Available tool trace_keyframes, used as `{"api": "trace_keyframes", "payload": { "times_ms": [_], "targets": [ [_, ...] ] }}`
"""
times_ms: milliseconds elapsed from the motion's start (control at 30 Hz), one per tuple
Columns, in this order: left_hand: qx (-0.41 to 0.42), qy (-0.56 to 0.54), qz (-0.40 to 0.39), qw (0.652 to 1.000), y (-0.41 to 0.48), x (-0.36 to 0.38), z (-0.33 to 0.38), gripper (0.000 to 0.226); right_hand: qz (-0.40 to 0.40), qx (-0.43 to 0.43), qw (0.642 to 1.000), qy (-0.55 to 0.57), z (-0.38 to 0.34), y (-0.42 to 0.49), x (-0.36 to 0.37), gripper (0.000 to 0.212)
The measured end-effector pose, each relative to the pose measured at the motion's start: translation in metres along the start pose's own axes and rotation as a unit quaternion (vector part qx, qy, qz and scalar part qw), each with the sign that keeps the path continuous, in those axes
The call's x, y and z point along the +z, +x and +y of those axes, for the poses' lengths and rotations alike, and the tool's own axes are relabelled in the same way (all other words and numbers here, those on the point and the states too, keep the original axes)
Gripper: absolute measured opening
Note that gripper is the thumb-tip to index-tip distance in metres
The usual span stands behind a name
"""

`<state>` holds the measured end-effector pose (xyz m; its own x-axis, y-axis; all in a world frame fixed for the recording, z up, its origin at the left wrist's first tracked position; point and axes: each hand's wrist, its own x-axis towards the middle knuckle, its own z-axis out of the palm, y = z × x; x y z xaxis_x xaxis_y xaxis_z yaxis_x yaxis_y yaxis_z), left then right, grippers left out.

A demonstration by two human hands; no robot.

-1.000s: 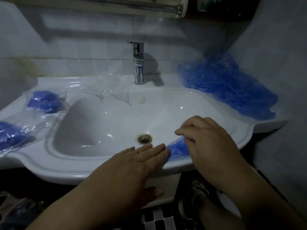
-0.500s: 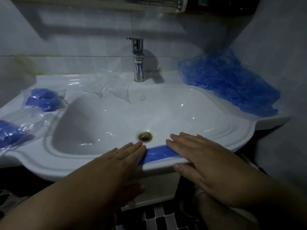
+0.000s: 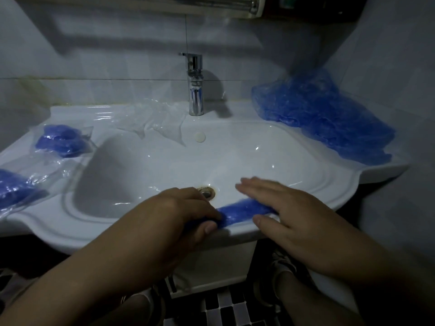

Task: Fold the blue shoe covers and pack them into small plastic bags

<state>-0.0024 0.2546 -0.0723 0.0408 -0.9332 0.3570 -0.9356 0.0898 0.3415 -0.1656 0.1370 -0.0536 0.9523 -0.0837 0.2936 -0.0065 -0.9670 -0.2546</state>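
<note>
Dim, bluish light comes from above and left of the tap point(image 3: 195, 90), whose shadow falls on the wall just to its right. Small glints dot the white sink point(image 3: 259, 147) before the tap. The right hand point(image 3: 289, 208) is motion-blurred at the fingertips. Far from the tap, straight lines bow; the floor point(image 3: 226, 307) below is nearly black.

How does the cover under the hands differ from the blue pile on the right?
The cover is one narrow, flattened strip; the pile is a loose, crumpled heap. The cover lies on the front rim of the sink; the pile sits at its back right. The left hand grips the cover and the right hand presses it; nothing touches the pile. Both are blue.
</note>
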Motion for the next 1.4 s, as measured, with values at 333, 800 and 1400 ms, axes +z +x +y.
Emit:
{"api": "trace_keyframes", "payload": {
  "times_ms": [333, 800, 1400],
  "targets": [
    [-0.082, -0.138, -0.004, 0.987, 0.002, -0.016, 0.009, 0.045, 0.075, 0.157, 0.985, 0.021, 0.02, -0.017, -0.006, 0.038],
    [0.022, -0.043, 0.041, 0.998, 0.008, 0.006, 0.007, 0.022, 0.074, 0.029, 0.989, 0.126, 0.013, -0.027, -0.009, 0.032],
    [-0.084, -0.105, 0.04, 0.99, 0.006, 0.002, 0.025, 0.025, 0.155, 0.099, 0.972, 0.147, 0.007, -0.024, -0.001, 0.039]
  ]
}}
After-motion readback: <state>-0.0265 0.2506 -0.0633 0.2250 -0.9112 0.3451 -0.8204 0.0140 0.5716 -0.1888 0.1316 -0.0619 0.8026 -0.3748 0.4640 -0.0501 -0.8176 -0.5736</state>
